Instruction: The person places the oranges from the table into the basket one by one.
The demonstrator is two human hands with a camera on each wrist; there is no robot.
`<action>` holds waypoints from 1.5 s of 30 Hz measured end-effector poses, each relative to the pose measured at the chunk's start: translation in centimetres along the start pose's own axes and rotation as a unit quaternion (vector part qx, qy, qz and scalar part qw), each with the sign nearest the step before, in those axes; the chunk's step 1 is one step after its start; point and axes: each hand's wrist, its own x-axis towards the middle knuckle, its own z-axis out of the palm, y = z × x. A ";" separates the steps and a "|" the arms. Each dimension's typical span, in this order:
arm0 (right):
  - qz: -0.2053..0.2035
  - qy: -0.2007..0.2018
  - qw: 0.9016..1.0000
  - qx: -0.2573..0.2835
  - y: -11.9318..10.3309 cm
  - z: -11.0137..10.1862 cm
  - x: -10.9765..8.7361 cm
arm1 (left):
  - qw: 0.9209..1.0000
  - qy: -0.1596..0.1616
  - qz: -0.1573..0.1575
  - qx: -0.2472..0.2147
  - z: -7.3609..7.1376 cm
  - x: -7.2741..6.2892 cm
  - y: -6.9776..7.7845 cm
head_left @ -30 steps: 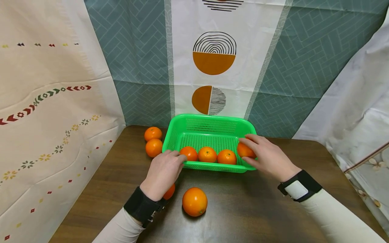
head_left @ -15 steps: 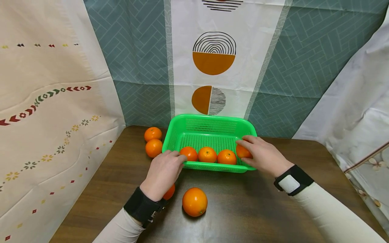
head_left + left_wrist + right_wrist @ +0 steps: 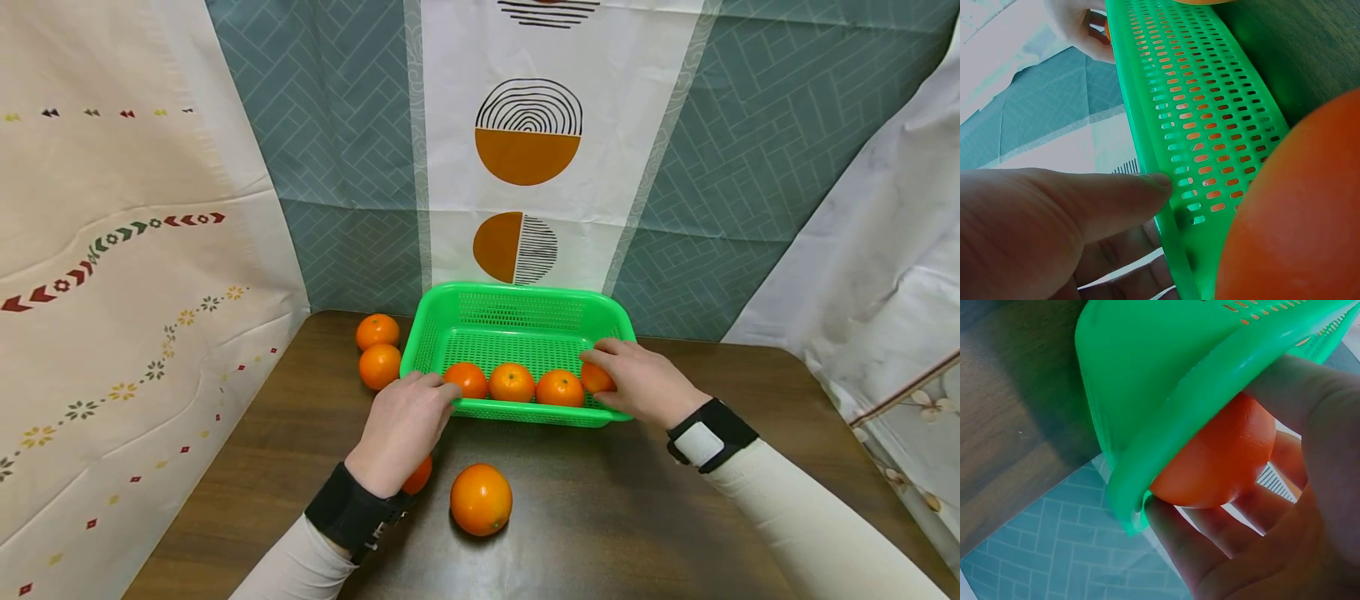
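Showing right of frame centre inside the green plastic basket (image 3: 525,410), an orange (image 3: 596,377) is gripped by the right hand (image 3: 648,383), basket rim (image 3: 1137,119) pinched by the left hand (image 3: 408,425). Probably firm, kinda slick, so best cupped around its middle.

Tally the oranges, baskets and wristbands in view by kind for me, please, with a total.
Oranges: 8, one of them in the right hand
Baskets: 1
Wristbands: 2
Total: 11
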 end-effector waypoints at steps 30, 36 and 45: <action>0.011 -0.105 0.993 0.042 0.8 1.3 1.8 | 1.000 0.006 0.002 0.004 -0.2 0.0 0.1; 0.009 -0.115 0.993 0.033 0.7 1.2 1.9 | 1.000 0.007 0.005 0.007 -0.1 0.0 0.1; 0.008 -0.119 0.992 0.033 0.7 1.2 1.9 | 1.000 0.004 0.006 0.011 -0.2 0.0 0.1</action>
